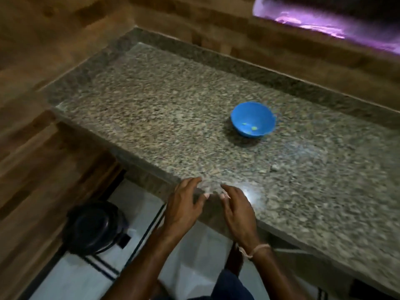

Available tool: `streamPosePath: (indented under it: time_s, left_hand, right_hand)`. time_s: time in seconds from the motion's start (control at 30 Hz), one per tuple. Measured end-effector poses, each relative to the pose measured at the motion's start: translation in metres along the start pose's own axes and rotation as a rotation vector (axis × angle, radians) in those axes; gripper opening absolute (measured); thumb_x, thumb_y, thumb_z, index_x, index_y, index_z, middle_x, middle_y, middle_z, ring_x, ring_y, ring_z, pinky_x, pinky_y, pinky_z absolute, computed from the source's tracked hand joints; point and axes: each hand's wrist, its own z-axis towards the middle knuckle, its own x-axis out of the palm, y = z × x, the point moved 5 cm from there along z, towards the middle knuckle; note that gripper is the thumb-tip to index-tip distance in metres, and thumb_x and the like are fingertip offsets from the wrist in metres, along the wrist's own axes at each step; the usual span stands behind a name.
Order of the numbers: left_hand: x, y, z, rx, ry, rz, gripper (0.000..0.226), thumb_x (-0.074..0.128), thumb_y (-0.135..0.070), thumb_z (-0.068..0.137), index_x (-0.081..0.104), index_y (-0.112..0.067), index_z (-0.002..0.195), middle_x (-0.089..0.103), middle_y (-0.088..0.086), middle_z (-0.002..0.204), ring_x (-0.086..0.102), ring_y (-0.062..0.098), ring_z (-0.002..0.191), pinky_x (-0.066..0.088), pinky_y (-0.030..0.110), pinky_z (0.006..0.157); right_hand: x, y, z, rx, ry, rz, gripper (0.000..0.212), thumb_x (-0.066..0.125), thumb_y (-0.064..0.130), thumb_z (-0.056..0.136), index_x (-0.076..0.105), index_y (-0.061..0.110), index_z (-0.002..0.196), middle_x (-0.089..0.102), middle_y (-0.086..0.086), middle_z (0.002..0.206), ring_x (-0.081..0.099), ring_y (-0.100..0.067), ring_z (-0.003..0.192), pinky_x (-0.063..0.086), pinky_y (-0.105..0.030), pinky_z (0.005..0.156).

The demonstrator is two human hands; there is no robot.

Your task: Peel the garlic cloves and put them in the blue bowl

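Observation:
The blue bowl (252, 119) stands on the speckled granite counter (173, 109), right of the middle, with a few small pale green bits on its bottom. A small pale piece (274, 168), perhaps a garlic clove or a bit of peel, lies on the stone in front of the bowl. My left hand (184, 207) and my right hand (237, 210) hover side by side over the counter's near edge, fingers loosely spread, holding nothing. The picture is blurred by motion.
Wooden walls surround the counter at the back and left. Below the edge, a round black container with a lid (94, 227) sits on the white tiled floor (82, 278). A purple-lit opening (324, 20) shows at the top right.

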Motion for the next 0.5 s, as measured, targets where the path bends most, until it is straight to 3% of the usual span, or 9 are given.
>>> streamPosePath:
  time_s: [0.13,0.33,0.43,0.5]
  left_hand:
    - [0.065,-0.065,0.032,0.031,0.091,0.003,0.050,0.067,-0.036,0.099,0.056,-0.022,0.146,0.054,0.000,0.148,0.052,0.020,0.134,0.044,0.037,0.112]
    - [0.127,-0.115,0.082,0.021,0.110,0.035,0.041,0.075,-0.032,0.093,0.068,-0.020,0.132,0.066,-0.001,0.130,0.064,0.018,0.116,0.052,0.030,0.095]
    - [0.145,-0.133,0.105,0.052,0.095,0.077,0.036,0.077,-0.024,0.091,0.070,-0.018,0.126,0.068,0.000,0.120,0.065,0.019,0.106,0.051,0.031,0.084]
    - [0.155,-0.139,0.116,0.073,0.090,0.122,0.033,0.078,-0.022,0.089,0.070,-0.020,0.121,0.067,0.001,0.115,0.064,0.022,0.103,0.054,0.037,0.081]
  right_hand:
    - [-0.069,-0.065,0.021,0.044,-0.029,-0.016,0.038,0.051,0.037,0.110,0.061,0.022,0.143,0.061,0.002,0.141,0.054,-0.015,0.131,0.041,-0.025,0.106]
    - [-0.134,-0.129,0.065,0.048,-0.043,-0.231,0.041,0.057,0.032,0.107,0.055,0.025,0.148,0.057,0.000,0.144,0.053,-0.024,0.130,0.048,-0.037,0.099]
    - [-0.155,-0.142,0.091,0.109,0.035,-0.356,0.068,0.069,0.018,0.099,0.039,0.027,0.159,0.040,-0.007,0.162,0.040,-0.031,0.145,0.040,-0.046,0.114]
    - [-0.161,-0.142,0.109,0.157,0.107,-0.402,0.085,0.078,0.020,0.093,0.029,0.032,0.162,0.023,-0.008,0.170,0.023,-0.031,0.154,0.027,-0.055,0.121]
